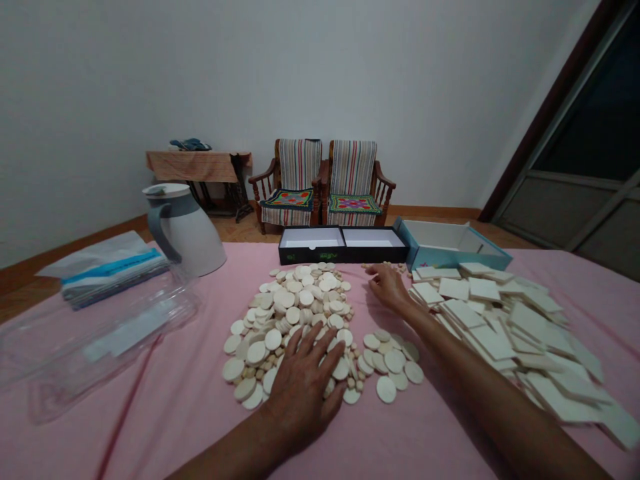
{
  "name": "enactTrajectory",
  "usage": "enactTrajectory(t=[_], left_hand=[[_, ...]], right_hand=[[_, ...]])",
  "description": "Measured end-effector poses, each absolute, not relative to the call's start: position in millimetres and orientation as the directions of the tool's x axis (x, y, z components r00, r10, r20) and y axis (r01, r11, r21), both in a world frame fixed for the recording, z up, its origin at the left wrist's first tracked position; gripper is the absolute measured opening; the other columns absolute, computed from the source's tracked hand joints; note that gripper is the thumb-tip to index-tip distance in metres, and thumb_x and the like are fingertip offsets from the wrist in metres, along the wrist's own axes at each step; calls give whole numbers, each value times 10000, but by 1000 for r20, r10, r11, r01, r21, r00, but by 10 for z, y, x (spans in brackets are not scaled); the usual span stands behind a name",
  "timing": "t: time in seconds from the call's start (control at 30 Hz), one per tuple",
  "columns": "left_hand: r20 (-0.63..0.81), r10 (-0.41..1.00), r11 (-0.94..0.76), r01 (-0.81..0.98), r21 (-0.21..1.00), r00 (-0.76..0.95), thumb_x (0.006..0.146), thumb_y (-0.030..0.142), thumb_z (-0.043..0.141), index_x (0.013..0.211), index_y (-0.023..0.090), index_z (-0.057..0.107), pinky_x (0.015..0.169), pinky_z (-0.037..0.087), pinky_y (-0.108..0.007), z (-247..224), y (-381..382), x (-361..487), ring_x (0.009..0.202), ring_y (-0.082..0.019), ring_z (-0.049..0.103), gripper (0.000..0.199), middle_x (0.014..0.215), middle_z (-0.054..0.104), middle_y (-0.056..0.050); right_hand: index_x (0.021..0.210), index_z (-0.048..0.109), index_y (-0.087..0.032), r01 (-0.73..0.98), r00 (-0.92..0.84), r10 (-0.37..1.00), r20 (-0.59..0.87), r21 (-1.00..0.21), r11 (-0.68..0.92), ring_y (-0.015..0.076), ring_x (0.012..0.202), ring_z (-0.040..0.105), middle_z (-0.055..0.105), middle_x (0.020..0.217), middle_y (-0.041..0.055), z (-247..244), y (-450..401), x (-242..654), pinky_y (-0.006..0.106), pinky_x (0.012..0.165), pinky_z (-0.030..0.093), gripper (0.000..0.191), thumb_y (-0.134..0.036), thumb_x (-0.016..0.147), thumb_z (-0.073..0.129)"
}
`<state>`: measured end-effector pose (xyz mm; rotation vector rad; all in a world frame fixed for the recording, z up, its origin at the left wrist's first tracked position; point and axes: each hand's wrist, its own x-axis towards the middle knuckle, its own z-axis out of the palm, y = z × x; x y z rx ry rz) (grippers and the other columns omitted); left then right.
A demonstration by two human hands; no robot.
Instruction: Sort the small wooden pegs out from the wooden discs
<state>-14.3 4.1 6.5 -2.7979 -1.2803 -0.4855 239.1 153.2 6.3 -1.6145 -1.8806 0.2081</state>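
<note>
My left hand [301, 389] lies flat with fingers spread on a large heap of round cream-coloured wooden discs [295, 313] of mixed sizes. A smaller group of similar discs [390, 363] sits just to the right of that heap. My right hand [389, 287] rests palm down, fingers slightly curled, at the far right edge of the heap. It is close to a few small discs [385, 267] and beside a spread of square cream-coloured tiles [493, 327]. Neither hand visibly holds anything.
A pink cloth [165, 373] covers the table. A black open box [343, 245] and a blue open box [447, 245] stand at the far edge. To the left are a white jug [185, 230], a clear plastic container [95, 340] and folded packets [113, 267]. Two striped armchairs [323, 183] stand beyond.
</note>
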Motion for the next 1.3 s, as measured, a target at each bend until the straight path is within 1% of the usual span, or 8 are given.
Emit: enactTrajectory(t=[0.1,0.2,0.43,0.6,0.73,0.9,1.0,1.3], left_hand=[[293,733,-662,743,100,614,827,289,577,1404,288,427,1107,250,-577,68,37,-145,1392,-318,305,596,1488,421,-37],[294,733,-660,745,95,613,836,295,573,1406,292,427,1107,253,-572,80,35,-141,1391,-317,309,588,1486,423,-40],[291,731,-664,742,93,618,843,296,566,1402,284,436,1104,255,-573,96,29,-138,1389,-325,310,574,1485,423,-53],[301,728,-666,739,100,616,823,285,583,1395,283,441,1109,250,-574,85,30,-141,1387,-324,316,589,1478,434,-52],[300,734,-661,743,105,610,829,287,581,1385,283,451,1107,255,-571,90,33,-142,1387,-320,321,571,1476,436,-51],[300,730,-666,737,112,614,829,294,587,1389,292,444,1110,255,-564,89,26,-143,1386,-316,325,579,1479,432,-46],[294,734,-661,742,106,612,826,284,584,1393,287,440,1110,249,-571,81,24,-141,1392,-320,310,585,1490,418,-48],[305,728,-664,742,89,614,818,279,588,1392,284,447,1106,254,-577,75,34,-136,1389,-332,315,591,1487,421,-57]], right_hand=[[793,672,-180,769,-239,930,280,-531,357,137,703,586,669,780,12,-21,1382,2224,230,665,419,241,-8,669,557],[837,671,-171,695,-360,899,249,-571,436,130,708,574,663,788,9,-96,1276,2093,218,652,400,285,7,655,542],[844,655,-167,776,-350,911,217,-478,412,129,709,541,628,819,25,-51,1224,2077,225,645,361,198,-56,713,557],[829,643,-154,895,-52,976,211,-424,139,164,700,557,655,763,56,113,1361,2297,257,628,341,134,-95,749,554],[996,624,-110,898,62,965,255,-436,58,199,823,584,677,914,125,196,1493,2453,283,700,373,255,-61,788,485],[831,658,-165,840,-175,973,149,-493,226,146,716,597,688,780,26,109,1324,2270,229,655,403,167,-75,704,598],[808,644,-170,777,-327,943,69,-548,309,131,679,576,669,747,2,23,1192,2112,212,605,380,204,-57,641,614],[803,595,-165,785,-310,948,74,-543,300,116,623,515,623,691,-14,0,1135,2039,208,546,298,186,-57,654,571]])
